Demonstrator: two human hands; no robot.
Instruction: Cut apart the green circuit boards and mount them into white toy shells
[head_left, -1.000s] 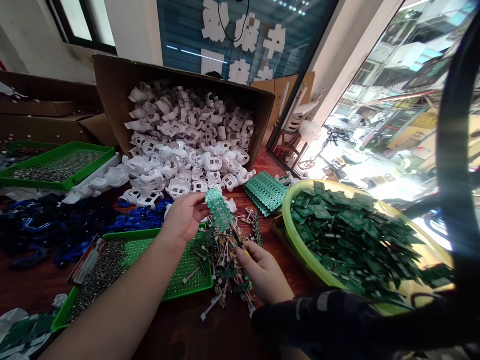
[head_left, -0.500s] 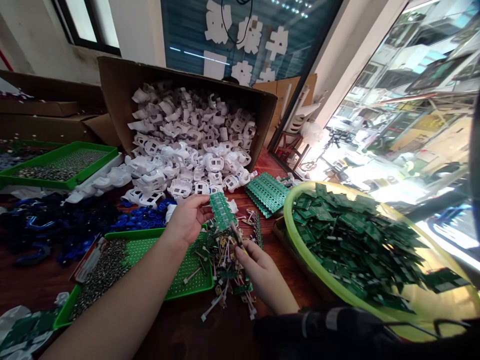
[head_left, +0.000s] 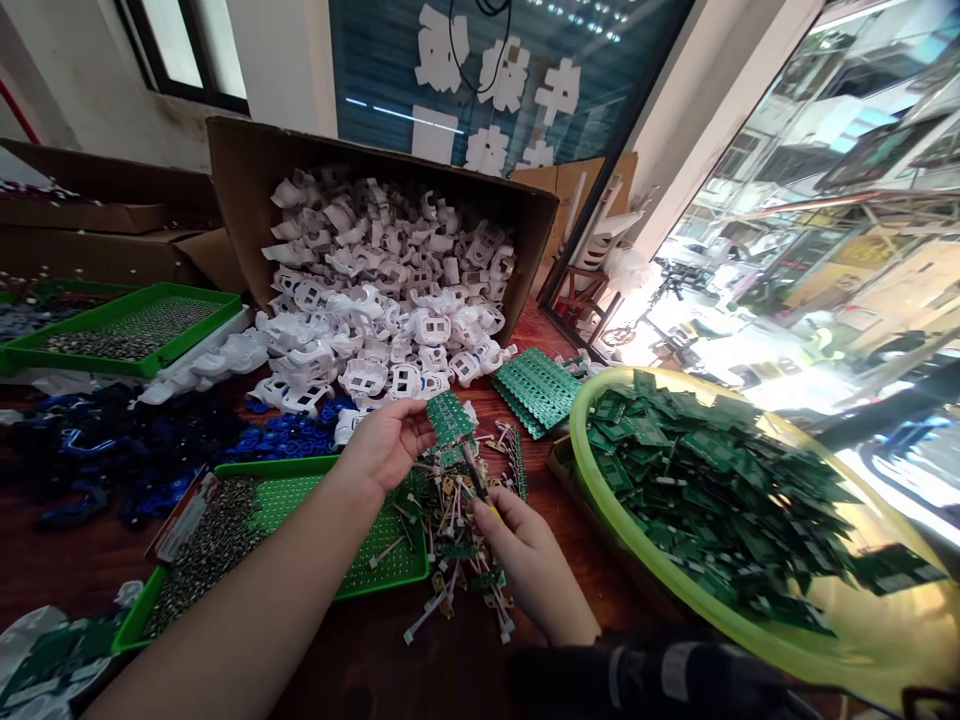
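My left hand [head_left: 386, 445] pinches the edge of a small green circuit board panel [head_left: 450, 418] and holds it up above the table. My right hand [head_left: 521, 545] is closed around pliers [head_left: 474, 470] with some yellow on the handle. Their grey jaws point up at the lower edge of the panel; whether they grip it I cannot tell. Beneath both hands lies a heap of small boards with white-plugged wires [head_left: 454, 520], partly hidden by the panel and the pliers. Beside it is a green perforated tray [head_left: 360, 575] with small metal parts [head_left: 206, 545] at its left end.
To the right stands a yellow basin [head_left: 581, 430] piled with green boards [head_left: 712, 490]. Stacked green panels [head_left: 538, 390] lie behind it. A cardboard box [head_left: 240, 210] on its side spills white plastic shells [head_left: 390, 300]. Blue parts [head_left: 285, 435] and another green tray [head_left: 127, 325] are at left.
The panel in my left hand now looks shorter and is turned a little differently. Both hands have shifted slightly right in view, with the pliers still at the panel's lower edge.
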